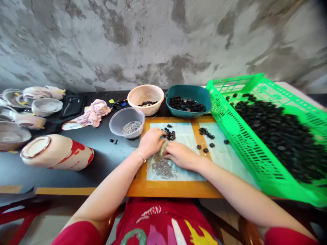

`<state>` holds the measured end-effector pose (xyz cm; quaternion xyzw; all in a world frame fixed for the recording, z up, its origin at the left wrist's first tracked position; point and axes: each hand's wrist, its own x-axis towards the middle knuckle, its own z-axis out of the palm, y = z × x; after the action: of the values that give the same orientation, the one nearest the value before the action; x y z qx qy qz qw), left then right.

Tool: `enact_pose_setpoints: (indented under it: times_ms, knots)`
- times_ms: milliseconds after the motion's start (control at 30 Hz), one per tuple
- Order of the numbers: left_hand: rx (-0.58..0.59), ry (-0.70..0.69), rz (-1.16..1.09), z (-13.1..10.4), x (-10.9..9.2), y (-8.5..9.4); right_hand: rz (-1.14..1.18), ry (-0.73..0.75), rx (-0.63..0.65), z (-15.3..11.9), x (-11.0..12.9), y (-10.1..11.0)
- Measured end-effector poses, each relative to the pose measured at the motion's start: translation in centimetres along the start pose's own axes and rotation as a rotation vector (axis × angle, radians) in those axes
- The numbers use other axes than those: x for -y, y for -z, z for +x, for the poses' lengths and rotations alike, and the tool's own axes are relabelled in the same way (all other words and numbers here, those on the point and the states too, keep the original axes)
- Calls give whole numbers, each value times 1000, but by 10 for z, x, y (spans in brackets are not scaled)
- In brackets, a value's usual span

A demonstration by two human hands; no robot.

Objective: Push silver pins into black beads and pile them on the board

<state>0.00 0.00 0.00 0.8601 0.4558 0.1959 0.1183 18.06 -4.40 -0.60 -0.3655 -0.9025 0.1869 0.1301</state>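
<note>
My left hand [151,142], with a thin bracelet at the wrist, has its fingers bent together at the edge of a cluster of small round black pieces [170,134]. Close beside it, my right hand [182,154] is closed, fingertips pinched over the upper edge of a pile of thin silvery metal pins [165,168]. What either hand pinches is too small or hidden to name. Pins and black pieces lie on a pale sheet [187,131] taped to the table. A few more black pieces [205,150] are scattered to the right.
A clear bowl [114,123] holds more pins. Behind are a peach bowl [159,97] and a teal basin [187,112] with black pieces. A green crate [230,136] heaped with them stands right. Left are a tumbler [61,153], pink cloth [95,112] and several face masks [47,106].
</note>
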Motion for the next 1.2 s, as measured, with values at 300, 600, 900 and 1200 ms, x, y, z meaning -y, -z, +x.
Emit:
enact_pose_setpoints:
  times_ms: [300,600,900,1200]
  knots:
    - [-3,-32,94,5,0,-8,72,-3,-38,-4,0,-1]
    - [-118,121,-427,-10,-13,-3,673,-385,-416,-13,-16,27]
    - [-112,101,-647,-13,-24,0,799,-413,-443,-11,-12,23]
    - [-164,-89,-455,-18,-26,-1,604,-352,-433,-17,-5,22]
